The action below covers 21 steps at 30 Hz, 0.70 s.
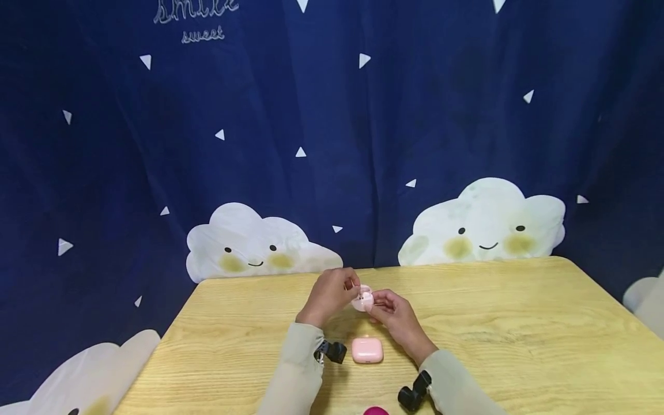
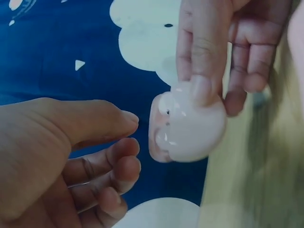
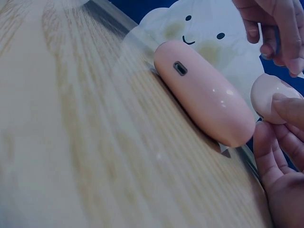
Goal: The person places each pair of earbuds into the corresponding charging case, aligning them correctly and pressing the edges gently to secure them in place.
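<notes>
A small rounded pale-pink earbud case [image 2: 202,130] stands with its lid up and two earbuds [image 2: 162,137] showing inside. My right hand [image 1: 398,317] pinches it between thumb and fingers, above the table. To its left is my left hand [image 1: 329,297]. In the left wrist view the left thumb and bent fingertips are apart, a short gap from the earbuds, with nothing between them. A second, larger pink earbud case [image 1: 367,350] lies on the table between my forearms, its lid down. Its charging port [image 3: 180,68] shows in the right wrist view.
The wooden table [image 1: 519,334] spreads out on both sides of my arms. At the near edge of the head view a magenta round thing [image 1: 376,411] is partly cut off. A dark blue curtain [image 1: 332,86] with white clouds hangs behind the table.
</notes>
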### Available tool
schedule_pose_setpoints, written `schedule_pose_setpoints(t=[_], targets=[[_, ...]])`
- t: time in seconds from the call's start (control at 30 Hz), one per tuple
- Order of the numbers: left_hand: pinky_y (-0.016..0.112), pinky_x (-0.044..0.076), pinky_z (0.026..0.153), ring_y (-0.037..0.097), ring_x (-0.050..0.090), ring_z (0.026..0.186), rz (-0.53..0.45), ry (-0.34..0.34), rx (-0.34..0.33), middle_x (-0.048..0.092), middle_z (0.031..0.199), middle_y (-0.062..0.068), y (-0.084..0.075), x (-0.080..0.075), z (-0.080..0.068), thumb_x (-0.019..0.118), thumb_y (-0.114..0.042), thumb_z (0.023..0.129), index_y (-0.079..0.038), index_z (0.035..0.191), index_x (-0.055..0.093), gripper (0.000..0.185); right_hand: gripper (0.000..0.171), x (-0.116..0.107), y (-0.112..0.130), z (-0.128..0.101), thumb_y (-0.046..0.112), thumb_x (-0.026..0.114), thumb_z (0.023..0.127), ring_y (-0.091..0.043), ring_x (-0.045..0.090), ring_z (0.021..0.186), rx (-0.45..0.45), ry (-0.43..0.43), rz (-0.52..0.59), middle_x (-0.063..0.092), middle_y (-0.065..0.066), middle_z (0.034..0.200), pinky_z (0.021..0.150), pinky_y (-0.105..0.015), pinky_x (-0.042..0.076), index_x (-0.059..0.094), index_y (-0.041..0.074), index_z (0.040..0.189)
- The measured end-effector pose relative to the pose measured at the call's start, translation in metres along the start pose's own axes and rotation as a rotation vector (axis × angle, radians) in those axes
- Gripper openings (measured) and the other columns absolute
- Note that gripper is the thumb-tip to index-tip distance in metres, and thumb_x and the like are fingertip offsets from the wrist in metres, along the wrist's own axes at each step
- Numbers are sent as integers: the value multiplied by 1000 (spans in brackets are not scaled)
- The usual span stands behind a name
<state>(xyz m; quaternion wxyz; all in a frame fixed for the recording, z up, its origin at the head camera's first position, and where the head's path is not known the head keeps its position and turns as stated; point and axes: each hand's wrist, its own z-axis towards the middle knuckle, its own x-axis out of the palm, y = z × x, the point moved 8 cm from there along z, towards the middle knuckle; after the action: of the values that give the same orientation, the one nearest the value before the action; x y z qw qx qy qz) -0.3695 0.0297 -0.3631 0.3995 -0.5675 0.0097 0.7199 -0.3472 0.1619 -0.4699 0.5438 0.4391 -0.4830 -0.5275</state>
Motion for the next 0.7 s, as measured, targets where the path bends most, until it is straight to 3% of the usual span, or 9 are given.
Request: schedule_pose_setpoints(t=[0.17,0.4,0.7], targets=[[24,42,58,9,50,64,-32,-4,-15,56,69,-8,10,0,-6,72,-12,81,-15,80,67,6,27,1,0,1,-1,68,86,-24,65,87,-1,10,7,65,-18,100,74,-35,57,58,-9,110],[23,45,63,7,52,67,-137,-64,-30,59,71,-6,17,-1,-11,71,-8,82,-12,81,65,7,26,-5,3,5,-3,69,85,-25,65,87,-3,-19,16,66,-19,100,73,-35,57,59,-8,109],[22,47,66,9,57,71,-244,-86,-98,62,75,-3,33,13,-30,69,-3,82,-9,86,65,8,28,-1,-2,2,0,69,86,-17,64,86,12,-8,21,66,-17,101,75,-36,57,59,-8,110]])
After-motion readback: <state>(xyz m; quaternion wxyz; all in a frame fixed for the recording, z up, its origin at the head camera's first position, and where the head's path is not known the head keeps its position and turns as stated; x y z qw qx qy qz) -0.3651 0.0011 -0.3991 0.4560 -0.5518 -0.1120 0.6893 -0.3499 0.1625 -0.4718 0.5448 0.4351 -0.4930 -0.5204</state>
